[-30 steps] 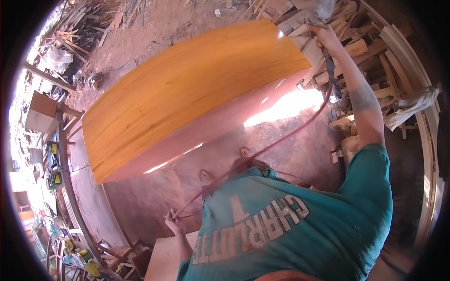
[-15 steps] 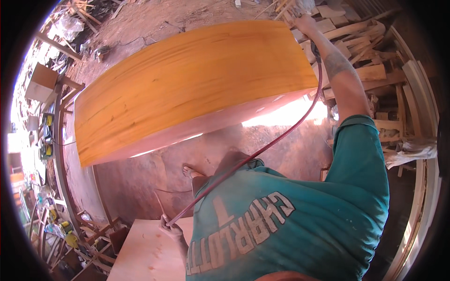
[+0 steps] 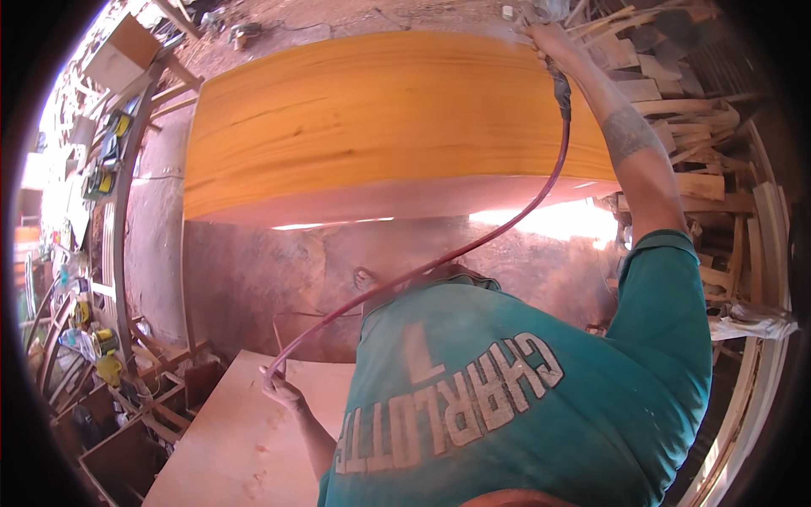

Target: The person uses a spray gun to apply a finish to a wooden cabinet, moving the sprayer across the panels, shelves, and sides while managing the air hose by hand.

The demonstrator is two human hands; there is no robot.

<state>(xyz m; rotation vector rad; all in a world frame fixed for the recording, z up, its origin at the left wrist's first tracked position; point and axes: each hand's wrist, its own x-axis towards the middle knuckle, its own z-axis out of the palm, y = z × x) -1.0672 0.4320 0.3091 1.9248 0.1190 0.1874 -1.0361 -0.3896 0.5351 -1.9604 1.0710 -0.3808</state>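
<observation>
A long orange-yellow wooden panel (image 3: 380,110) with streaky grain lies across the upper part of the head view. At its far right corner my right hand (image 3: 549,42) is closed round what looks like a spray gun with a clear cup (image 3: 551,10); the fingers hide most of it. From a black fitting (image 3: 562,97) below that hand, a dark red hose (image 3: 456,253) sags across in front of my teal shirt. My left hand (image 3: 283,391) grips the hose at the lower left, above a pale board (image 3: 228,431).
Stacked timber offcuts (image 3: 701,186) fill the right side. To the left runs a wooden rail (image 3: 127,228) with yellow-black tools (image 3: 101,182) beside it and a wooden box (image 3: 122,55) near its far end. Wooden frames (image 3: 156,406) lie at lower left. Reddish, dusty floor (image 3: 253,262) shows beneath the panel.
The view has turned, so the panel sits further right and more level. My left hand has shifted left and slightly up with the hose. My right hand stays near the panel's far right corner.
</observation>
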